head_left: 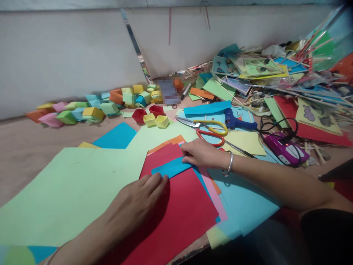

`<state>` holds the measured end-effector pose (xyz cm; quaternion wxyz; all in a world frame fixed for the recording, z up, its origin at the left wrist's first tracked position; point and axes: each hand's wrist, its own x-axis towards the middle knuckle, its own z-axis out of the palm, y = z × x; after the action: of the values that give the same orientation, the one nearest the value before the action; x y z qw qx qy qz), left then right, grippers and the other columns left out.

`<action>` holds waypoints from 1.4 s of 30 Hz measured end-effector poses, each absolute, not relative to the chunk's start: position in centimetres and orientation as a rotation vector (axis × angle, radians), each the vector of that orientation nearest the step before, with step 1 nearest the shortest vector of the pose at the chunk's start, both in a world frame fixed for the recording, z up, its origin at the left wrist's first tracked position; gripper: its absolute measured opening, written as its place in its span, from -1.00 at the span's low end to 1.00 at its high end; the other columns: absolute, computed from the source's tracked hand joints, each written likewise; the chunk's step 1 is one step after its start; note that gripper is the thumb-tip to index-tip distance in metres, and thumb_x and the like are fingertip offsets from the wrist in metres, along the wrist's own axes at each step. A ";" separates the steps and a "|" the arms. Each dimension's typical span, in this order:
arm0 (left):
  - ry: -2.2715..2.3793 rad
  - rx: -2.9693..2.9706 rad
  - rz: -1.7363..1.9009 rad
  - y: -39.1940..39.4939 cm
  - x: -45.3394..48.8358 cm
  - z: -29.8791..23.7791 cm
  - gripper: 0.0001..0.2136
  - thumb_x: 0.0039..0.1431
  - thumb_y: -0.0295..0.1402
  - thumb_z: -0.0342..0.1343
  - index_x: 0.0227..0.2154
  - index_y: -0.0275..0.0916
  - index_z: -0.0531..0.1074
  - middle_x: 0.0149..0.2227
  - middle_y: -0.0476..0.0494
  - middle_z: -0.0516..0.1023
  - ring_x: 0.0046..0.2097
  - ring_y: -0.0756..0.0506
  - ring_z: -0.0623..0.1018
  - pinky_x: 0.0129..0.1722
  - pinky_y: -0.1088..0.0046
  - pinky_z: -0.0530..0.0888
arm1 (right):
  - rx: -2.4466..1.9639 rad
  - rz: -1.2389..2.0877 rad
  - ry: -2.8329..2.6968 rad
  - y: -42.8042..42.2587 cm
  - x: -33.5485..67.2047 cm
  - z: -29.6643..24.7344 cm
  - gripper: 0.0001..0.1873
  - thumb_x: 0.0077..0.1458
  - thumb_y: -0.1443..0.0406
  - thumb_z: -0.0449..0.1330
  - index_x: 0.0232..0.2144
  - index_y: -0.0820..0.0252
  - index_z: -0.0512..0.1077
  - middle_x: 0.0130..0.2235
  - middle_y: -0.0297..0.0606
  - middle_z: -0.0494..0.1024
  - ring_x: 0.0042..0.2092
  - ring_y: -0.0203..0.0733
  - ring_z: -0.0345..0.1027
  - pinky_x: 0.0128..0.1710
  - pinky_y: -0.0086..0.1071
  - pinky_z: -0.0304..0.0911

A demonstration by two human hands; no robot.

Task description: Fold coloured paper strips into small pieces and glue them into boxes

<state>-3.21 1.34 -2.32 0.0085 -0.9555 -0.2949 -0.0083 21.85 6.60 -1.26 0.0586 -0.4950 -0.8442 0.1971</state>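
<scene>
A narrow folded strip of blue paper (171, 168) lies on a red sheet (176, 209). My left hand (135, 202) rests flat on the red sheet, fingers stretched out, their tips touching the strip's left end. My right hand (202, 154), a silver bangle on its wrist, presses the strip's right end with fingers held together and curled down. Under the red sheet lie pink, orange and blue sheets.
A big light-green sheet (68, 191) covers the left. Scissors (209, 129) with yellow and red handles, a blue glue gun (237, 123) and a purple device (285, 149) lie behind. Folded paper boxes (93, 110) line the wall. A heap of craft cards and sticks (275, 81) fills the right.
</scene>
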 end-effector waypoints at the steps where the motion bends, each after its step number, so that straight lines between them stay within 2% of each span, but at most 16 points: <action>1: -0.933 -2.977 -0.037 1.4 -3.0 -2.4 -0.65 0.24 -0.56 -0.14 -0.02 -0.19 0.43 -0.25 -0.17 0.53 -0.32 -0.10 0.49 -0.34 0.41 0.43 | -1.500 0.597 -2.556 6.6 21.9 -1.3 -0.80 0.10 0.30 0.30 -0.49 0.22 0.39 -0.50 -0.33 0.38 -0.45 -0.31 0.14 -0.48 -0.40 -0.22; 6: -0.675 -2.816 0.104 1.3 -1.6 -2.8 -0.61 0.37 -0.47 -0.24 0.14 -0.37 0.33 -0.31 -0.22 0.53 -0.30 -0.18 0.47 -0.45 0.31 0.37 | -1.495 0.594 -2.558 6.7 21.9 -1.3 -0.83 0.10 0.30 0.29 -0.47 0.22 0.40 -0.48 -0.32 0.41 -0.44 -0.30 0.16 -0.48 -0.39 -0.22; 8: -0.622 -2.760 0.157 1.4 -1.1 -2.7 -0.60 0.38 -0.48 -0.24 0.19 -0.38 0.28 -0.30 -0.22 0.53 -0.31 -0.18 0.47 -0.45 0.29 0.35 | -1.496 0.590 -2.562 6.6 21.9 -1.3 -0.85 0.11 0.31 0.27 -0.46 0.22 0.41 -0.47 -0.30 0.43 -0.42 -0.29 0.18 -0.48 -0.39 -0.22; 15: -0.692 -2.842 0.402 2.5 1.4 -0.7 -0.61 0.36 -0.41 -0.15 0.19 -0.23 0.30 -0.38 -0.16 0.50 -0.40 -0.16 0.44 -0.54 0.34 0.25 | -1.503 0.610 -2.588 6.4 21.7 -0.7 -0.91 0.12 0.35 0.21 -0.42 0.25 0.41 -0.43 -0.28 0.45 -0.41 -0.28 0.18 -0.48 -0.39 -0.22; 22: -0.848 -2.922 0.591 4.3 3.6 0.4 -0.53 0.34 -0.26 -0.08 0.29 -0.01 0.13 -0.31 -0.13 0.57 -0.45 -0.15 0.52 -0.61 0.37 -0.07 | -1.407 0.723 -2.648 7.3 22.4 -0.1 -0.85 0.18 0.34 0.11 -0.43 0.25 0.40 -0.40 -0.29 0.47 -0.42 -0.31 0.14 -0.46 -0.43 -0.12; 28: -0.923 -2.888 0.624 4.1 4.1 0.1 -0.54 0.34 -0.13 -0.11 0.27 0.08 0.17 -0.32 -0.18 0.58 -0.51 -0.15 0.55 -0.61 0.42 -0.08 | -1.395 0.756 -2.639 7.5 22.4 -0.3 -0.84 0.18 0.37 0.09 -0.44 0.25 0.39 -0.38 -0.24 0.49 -0.41 -0.29 0.13 -0.46 -0.43 -0.11; 30: -0.878 -2.915 0.541 4.1 3.6 -0.2 -0.55 0.34 -0.08 -0.13 0.25 0.13 0.20 -0.35 -0.16 0.58 -0.53 -0.15 0.54 -0.62 0.45 -0.04 | -1.382 0.740 -2.620 7.5 22.4 -0.7 -0.83 0.18 0.36 0.10 -0.46 0.25 0.38 -0.40 -0.24 0.48 -0.43 -0.29 0.12 -0.46 -0.43 -0.12; 32: -0.856 -2.990 0.350 4.4 2.6 -0.6 -0.55 0.32 -0.05 -0.11 0.23 0.09 0.26 -0.40 -0.13 0.57 -0.51 -0.15 0.54 -0.62 0.47 0.07 | -1.354 0.714 -2.598 7.5 22.5 -1.0 -0.82 0.18 0.36 0.11 -0.48 0.25 0.37 -0.43 -0.27 0.46 -0.44 -0.30 0.11 -0.47 -0.42 -0.13; 34: -0.990 -3.025 -0.040 5.0 1.1 -0.9 -0.56 0.32 -0.08 -0.09 0.15 -0.08 0.38 -0.41 -0.13 0.59 -0.45 -0.13 0.56 -0.57 0.48 0.23 | -1.305 0.680 -2.569 7.5 22.7 -1.3 -0.81 0.18 0.36 0.13 -0.50 0.24 0.36 -0.46 -0.29 0.44 -0.44 -0.30 0.14 -0.46 -0.43 -0.11; 35: -1.128 -2.945 -0.301 5.3 0.4 -0.8 -0.59 0.32 -0.09 -0.10 0.03 -0.16 0.50 -0.41 -0.15 0.59 -0.43 -0.12 0.57 -0.53 0.48 0.30 | -1.277 0.658 -2.547 7.5 22.7 -1.4 -0.81 0.19 0.36 0.13 -0.49 0.24 0.35 -0.46 -0.30 0.44 -0.43 -0.30 0.16 -0.45 -0.44 -0.09; 36: -1.267 -2.864 -0.476 5.5 -0.4 -0.7 -0.59 0.30 -0.07 -0.05 -0.06 -0.21 0.55 -0.40 -0.17 0.59 -0.41 -0.12 0.56 -0.48 0.46 0.36 | -1.247 0.633 -2.520 7.5 22.7 -1.4 -0.81 0.20 0.36 0.12 -0.48 0.24 0.36 -0.45 -0.31 0.45 -0.42 -0.30 0.19 -0.43 -0.45 -0.06; 38: -1.462 -2.830 -0.729 5.8 -1.6 -0.3 -0.56 0.16 0.01 0.09 -0.10 -0.24 0.56 -0.31 -0.22 0.62 -0.35 -0.14 0.58 -0.40 0.42 0.45 | -1.187 0.577 -2.456 7.4 22.7 -1.4 -0.83 0.23 0.36 0.09 -0.43 0.24 0.37 -0.41 -0.30 0.48 -0.38 -0.29 0.25 -0.39 -0.47 0.00; 40: -1.634 -2.893 -0.843 5.7 -2.4 -0.1 -0.55 0.06 -0.01 0.19 -0.10 -0.21 0.56 -0.25 -0.21 0.66 -0.33 -0.15 0.60 -0.37 0.40 0.50 | -1.127 0.518 -2.395 7.3 22.6 -1.4 -0.84 0.26 0.37 0.05 -0.37 0.24 0.37 -0.36 -0.27 0.50 -0.35 -0.29 0.29 -0.36 -0.48 0.05; 42: -1.773 -2.917 -0.876 5.5 -2.7 -0.1 -0.67 0.08 -0.10 0.17 -0.19 -0.19 0.62 -0.29 -0.15 0.71 -0.38 -0.14 0.62 -0.39 0.41 0.53 | -1.074 0.463 -2.349 7.3 22.6 -1.6 -0.82 0.28 0.36 0.02 -0.35 0.24 0.37 -0.35 -0.25 0.50 -0.34 -0.28 0.31 -0.34 -0.47 0.08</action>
<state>-2.68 5.49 -0.12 -0.1902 -0.8126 -0.4939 -0.2441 22.60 7.32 -1.58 0.2560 -0.3958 -0.8653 0.1705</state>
